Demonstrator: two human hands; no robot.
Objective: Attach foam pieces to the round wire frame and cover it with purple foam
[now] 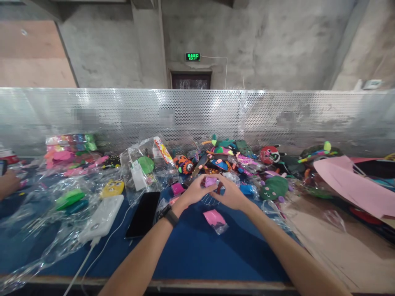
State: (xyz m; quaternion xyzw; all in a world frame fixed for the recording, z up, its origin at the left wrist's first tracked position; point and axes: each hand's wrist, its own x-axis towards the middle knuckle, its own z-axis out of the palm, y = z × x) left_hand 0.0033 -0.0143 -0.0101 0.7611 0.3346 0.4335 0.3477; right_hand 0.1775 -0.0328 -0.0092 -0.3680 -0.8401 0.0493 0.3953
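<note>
My left hand and my right hand meet over the blue table mat, fingers pinched together on a small pink item in a clear plastic bag. A black band sits on my left wrist. Just below my hands lies a pink bagged item on the mat. Behind my hands is a heap of colourful small toys in clear wrappers. What exactly the pink item is cannot be made out.
A black phone and a white power bank with a cable lie at my left. Loose clear bags and packed coloured items fill the left side. Pink sheets and cardboard lie right. Another person's hand shows far left. A perforated metal wall backs the table.
</note>
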